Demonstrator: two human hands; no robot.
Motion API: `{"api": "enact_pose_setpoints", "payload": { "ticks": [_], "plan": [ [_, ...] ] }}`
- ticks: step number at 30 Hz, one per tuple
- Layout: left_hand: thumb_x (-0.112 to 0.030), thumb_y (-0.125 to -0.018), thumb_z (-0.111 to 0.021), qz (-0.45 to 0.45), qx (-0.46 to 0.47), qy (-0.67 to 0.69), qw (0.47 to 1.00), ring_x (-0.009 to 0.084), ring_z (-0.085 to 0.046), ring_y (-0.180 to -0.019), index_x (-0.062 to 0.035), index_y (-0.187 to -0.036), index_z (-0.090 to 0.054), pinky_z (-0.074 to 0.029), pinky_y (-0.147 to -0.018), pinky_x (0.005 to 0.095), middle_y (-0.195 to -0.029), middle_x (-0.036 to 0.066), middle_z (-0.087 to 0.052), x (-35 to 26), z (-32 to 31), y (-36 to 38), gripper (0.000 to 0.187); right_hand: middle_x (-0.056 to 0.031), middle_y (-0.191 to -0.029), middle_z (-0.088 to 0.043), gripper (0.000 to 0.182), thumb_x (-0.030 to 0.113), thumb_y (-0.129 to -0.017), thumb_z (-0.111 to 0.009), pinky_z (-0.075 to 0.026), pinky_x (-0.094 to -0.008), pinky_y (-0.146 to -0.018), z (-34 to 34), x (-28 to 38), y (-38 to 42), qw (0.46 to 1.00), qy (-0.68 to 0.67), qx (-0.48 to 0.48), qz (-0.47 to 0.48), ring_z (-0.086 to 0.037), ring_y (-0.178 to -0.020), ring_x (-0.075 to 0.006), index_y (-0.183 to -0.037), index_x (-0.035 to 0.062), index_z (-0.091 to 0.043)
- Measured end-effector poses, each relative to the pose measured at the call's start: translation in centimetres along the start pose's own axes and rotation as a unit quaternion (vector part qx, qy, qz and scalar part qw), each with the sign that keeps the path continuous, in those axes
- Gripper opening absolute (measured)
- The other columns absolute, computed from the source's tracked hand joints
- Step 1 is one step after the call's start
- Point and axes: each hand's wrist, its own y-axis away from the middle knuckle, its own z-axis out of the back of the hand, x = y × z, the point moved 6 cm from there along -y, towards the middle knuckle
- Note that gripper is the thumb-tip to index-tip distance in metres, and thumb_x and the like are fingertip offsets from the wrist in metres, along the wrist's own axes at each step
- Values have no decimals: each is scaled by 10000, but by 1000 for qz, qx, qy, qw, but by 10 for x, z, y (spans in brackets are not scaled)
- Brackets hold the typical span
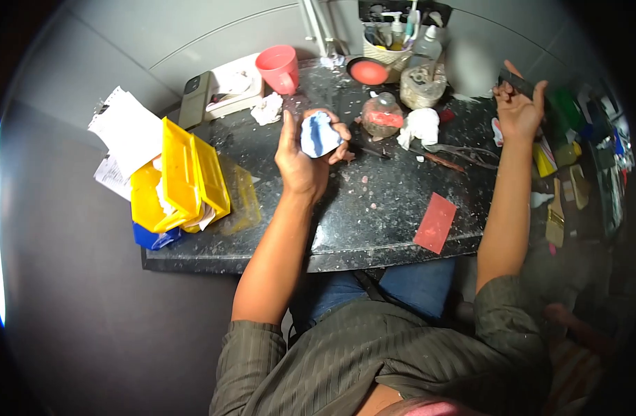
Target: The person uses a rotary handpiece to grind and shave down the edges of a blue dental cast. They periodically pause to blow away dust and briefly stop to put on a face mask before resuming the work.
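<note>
My left hand is raised over the middle of the dark worktop, its fingers curled round a white-and-blue plaster-like piece. The blue runs down the middle of the piece and the white lies at its edges. At the right edge of the worktop, my right hand is palm up with a dark, flat, oblong object across its fingers; I cannot make out its kind. Beyond my left hand stand a glass jar with a red band and a crumpled white lump. A red wax-like sheet lies near the front edge.
Yellow bins with papers stand at the left. A pink mug, a phone and a white tray are at the back left. Behind are a red-filled pan and a basket. Pliers-like tools lie right; a brush hangs beyond.
</note>
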Motion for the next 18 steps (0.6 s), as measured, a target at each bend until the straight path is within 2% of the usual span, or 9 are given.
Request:
{"api": "enact_pose_setpoints", "payload": {
  "ticks": [3,6,8,9,10,11,12,14,18],
  "plan": [
    [-753,-994,-159,12,-17,-13,1000,204,-527,-576,-16,-1050,-591,-421,-550,314,-799,157,-662,5,-2,-2,856,-52,-800,-469,904,660,-1023,-385,-437,-352,-796,6,-7,-3,1000,-15,13,-18,-412,-739,-183,-1376,-164,-492],
    [-793,-969,-126,17,-15,-21,1000,193,-535,-588,2,-1038,-641,-421,-563,301,-803,136,-670,9,-6,-3,950,-136,-935,-600,879,639,-1041,-350,-452,-370,-819,-2,-10,-1,995,-48,76,-34,-488,-806,-212,-1395,-156,-475],
    [-807,-959,-102,-2,-9,-80,997,166,-534,-615,7,-1056,-674,-415,-562,289,-805,108,-669,9,-9,-2,999,-256,-1196,-644,863,624,-1053,-313,-462,-397,-880,-21,4,13,999,-15,-40,30,-561,-904,-250,-1420,-146,-445],
    [-807,-959,-102,1,-12,-81,997,166,-534,-615,7,-1056,-674,-415,-562,289,-805,108,-669,12,-8,-1,999,-326,-1390,-549,872,626,-1050,-297,-454,-421,-940,-17,3,11,999,-6,-35,18,-590,-989,-282,-1447,-143,-407],
    [-798,-964,-85,-16,-23,-119,992,159,-554,-651,5,-1062,-693,-440,-585,282,-816,92,-671,11,-6,0,1012,-326,-1390,-549,872,626,-1050,-297,-454,-421,-940,3,1,2,999,-7,-36,14,-590,-989,-282,-1447,-143,-407],
    [-790,-969,-67,-34,-33,-157,986,151,-574,-688,3,-1067,-712,-464,-609,276,-828,76,-673,11,-5,0,1027,-328,-1387,-547,877,627,-1049,-292,-447,-427,-952,10,-4,-9,985,-107,132,-20,-587,-984,-286,-1452,-145,-399],
    [-790,-969,-67,-33,-35,-157,986,151,-574,-688,3,-1067,-712,-464,-609,276,-828,76,-673,13,-5,0,1027,-330,-1385,-546,882,628,-1048,-288,-440,-434,-964,-4,-3,-3,932,-203,296,-54,-584,-979,-290,-1456,-148,-391],
    [-753,-987,-34,-83,-77,-261,959,151,-614,-768,-8,-1066,-738,-525,-663,266,-863,63,-678,8,-4,2,1028,-343,-1382,-533,880,619,-1051,-278,-427,-438,-975,9,-3,-8,935,-203,284,-59,-564,-945,-285,-1457,-155,-384],
    [-725,-1002,-33,-110,-49,-313,942,152,-638,-818,12,-1042,-753,-562,-662,247,-937,90,-680,1,-8,3,1032,-331,-1305,-556,865,597,-1057,-272,-415,-428,-972,7,5,-2,931,-221,285,-65,-517,-879,-264,-1447,-166,-389]
  ]
}}
